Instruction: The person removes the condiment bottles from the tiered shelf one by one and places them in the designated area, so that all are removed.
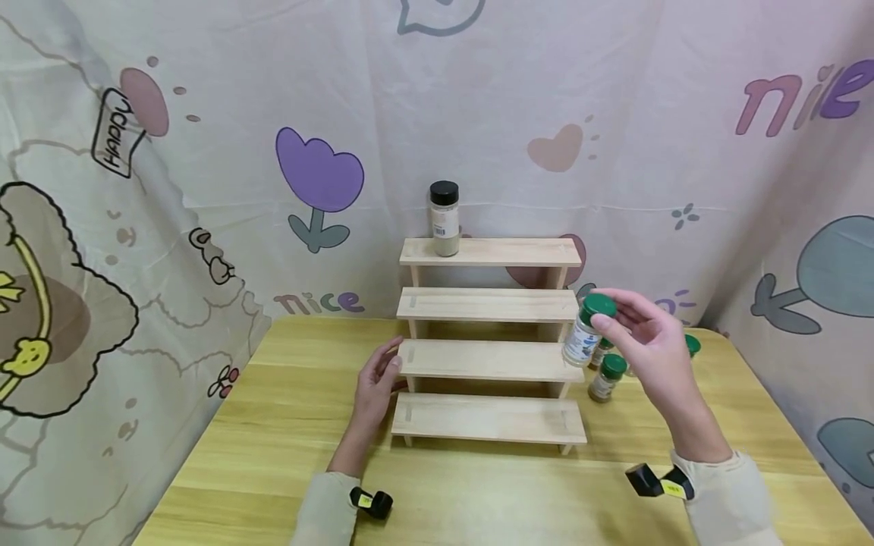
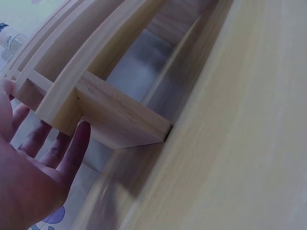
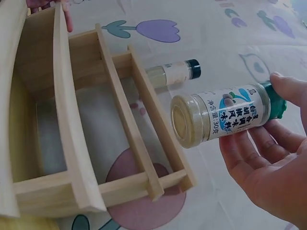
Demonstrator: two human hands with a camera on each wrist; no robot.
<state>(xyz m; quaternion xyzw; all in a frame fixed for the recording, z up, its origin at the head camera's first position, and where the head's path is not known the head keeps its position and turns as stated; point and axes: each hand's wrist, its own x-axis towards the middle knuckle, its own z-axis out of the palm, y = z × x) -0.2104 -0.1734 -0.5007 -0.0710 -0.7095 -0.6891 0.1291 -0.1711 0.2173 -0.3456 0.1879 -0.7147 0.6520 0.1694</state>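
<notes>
On the counter (image 1: 478, 497) stands a wooden rack (image 1: 488, 417) with four steps; at its left end is the left hand (image 1: 374, 388) — its fingers are loosely extended, grasping nothing; the right hand (image 1: 652, 345) pinches the green cap of a spice jar (image 1: 580, 341), held tilted beside the rack's right end; behind it, more green-capped jars (image 1: 604, 387) stand; farthest, a black-capped jar (image 1: 446, 224) stands upright — on the top step, at left.
</notes>
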